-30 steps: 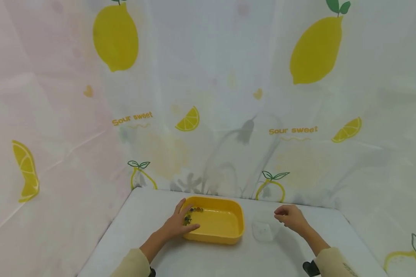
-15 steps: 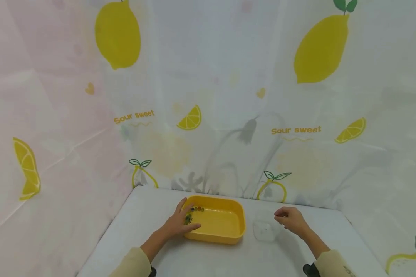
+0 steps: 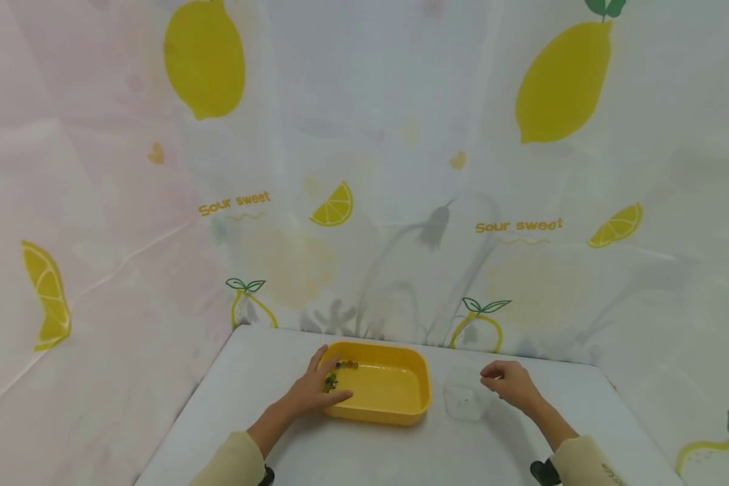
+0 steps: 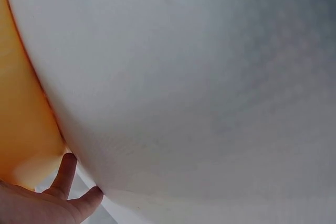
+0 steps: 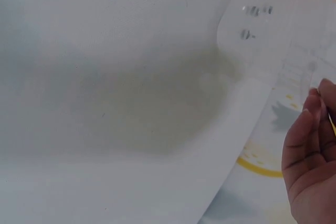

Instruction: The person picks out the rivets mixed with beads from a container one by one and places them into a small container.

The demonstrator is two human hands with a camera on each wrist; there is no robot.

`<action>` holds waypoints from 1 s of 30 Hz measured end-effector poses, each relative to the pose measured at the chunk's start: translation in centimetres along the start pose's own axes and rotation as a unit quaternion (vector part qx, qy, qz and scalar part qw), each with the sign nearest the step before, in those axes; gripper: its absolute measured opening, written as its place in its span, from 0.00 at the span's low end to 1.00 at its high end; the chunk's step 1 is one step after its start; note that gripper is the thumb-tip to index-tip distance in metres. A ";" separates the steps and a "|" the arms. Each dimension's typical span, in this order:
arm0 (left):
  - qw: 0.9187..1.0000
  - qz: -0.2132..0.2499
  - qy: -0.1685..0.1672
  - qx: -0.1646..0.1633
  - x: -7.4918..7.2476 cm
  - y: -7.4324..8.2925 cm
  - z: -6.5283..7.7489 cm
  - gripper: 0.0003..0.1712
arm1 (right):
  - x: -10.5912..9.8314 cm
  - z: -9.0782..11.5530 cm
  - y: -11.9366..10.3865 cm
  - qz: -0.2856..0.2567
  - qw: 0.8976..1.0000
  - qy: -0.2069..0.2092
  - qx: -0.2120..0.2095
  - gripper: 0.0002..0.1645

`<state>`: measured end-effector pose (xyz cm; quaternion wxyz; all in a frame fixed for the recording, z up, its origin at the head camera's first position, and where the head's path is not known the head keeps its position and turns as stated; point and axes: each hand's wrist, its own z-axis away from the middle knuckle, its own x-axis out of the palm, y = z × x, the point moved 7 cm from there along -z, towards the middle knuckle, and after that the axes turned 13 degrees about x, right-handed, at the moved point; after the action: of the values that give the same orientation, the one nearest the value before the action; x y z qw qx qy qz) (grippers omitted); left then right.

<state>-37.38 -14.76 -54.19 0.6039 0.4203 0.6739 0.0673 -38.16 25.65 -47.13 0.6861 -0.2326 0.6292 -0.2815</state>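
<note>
A yellow plastic tub [image 3: 395, 391] stands on the white table. Several small coloured marbles [image 3: 347, 365] lie inside along its left and back-left walls. My left hand [image 3: 310, 391] rests over the tub's left rim, fingers spread and fairly straight; the thumb reaches over the inside near the front. In the left wrist view two fingertips extend beside the yellow wall. Right of the tub sits a clear plastic container [image 3: 462, 403] with small dark marks [image 5: 254, 10] at its bottom. My right hand [image 3: 511, 385] pinches its right rim between thumb and fingers; the transparent edge is faint.
The white table [image 3: 376, 459] ends at a lemon-printed fabric backdrop [image 3: 376, 270], which also rises at both sides. A narrow strip of table separates the tub from the clear container.
The head view has shifted slightly. Both hands, the tub, the marbles and the clear container keep nearly the same places relative to one another.
</note>
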 end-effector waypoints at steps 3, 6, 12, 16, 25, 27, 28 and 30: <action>1.000 0.002 -0.004 -0.002 -0.1 0.1 0.2 0.52 | 0.1 0.0 0.0 0.001 1.000 -0.001 0.003 0.09; 1.000 0.003 -0.004 -0.001 -0.4 0.2 0.2 0.52 | 0.2 -0.1 -0.1 0.008 1.000 0.000 0.000 0.09; 1.000 0.008 -0.002 0.001 -0.7 0.3 0.1 0.51 | 0.3 -0.4 -0.3 0.016 1.000 0.004 -0.009 0.09; 1.000 0.003 -0.003 0.002 -0.4 0.1 0.0 0.52 | 0.4 -0.5 -0.3 0.021 1.000 -0.001 -0.006 0.09; 1.000 0.005 0.000 0.001 -0.4 0.3 0.1 0.52 | 0.6 -0.7 -0.6 0.035 0.999 0.000 -0.023 0.07; 1.000 0.007 -0.003 -0.003 -0.3 0.2 0.2 0.52 | 0.7 -0.7 -0.6 0.040 0.999 0.001 -0.029 0.07; 1.000 0.006 -0.004 -0.005 -0.3 0.2 0.2 0.53 | 0.7 -0.7 -0.6 0.042 0.999 0.002 -0.030 0.07; 1.000 0.005 -0.006 -0.006 -0.2 0.2 0.2 0.53 | 0.8 -0.6 -0.4 0.044 0.999 0.005 -0.024 0.06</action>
<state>-37.12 -14.84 -53.93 0.6102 0.4205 0.6676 0.0714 -38.79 24.81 -47.51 0.6886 -0.2201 0.6490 -0.2371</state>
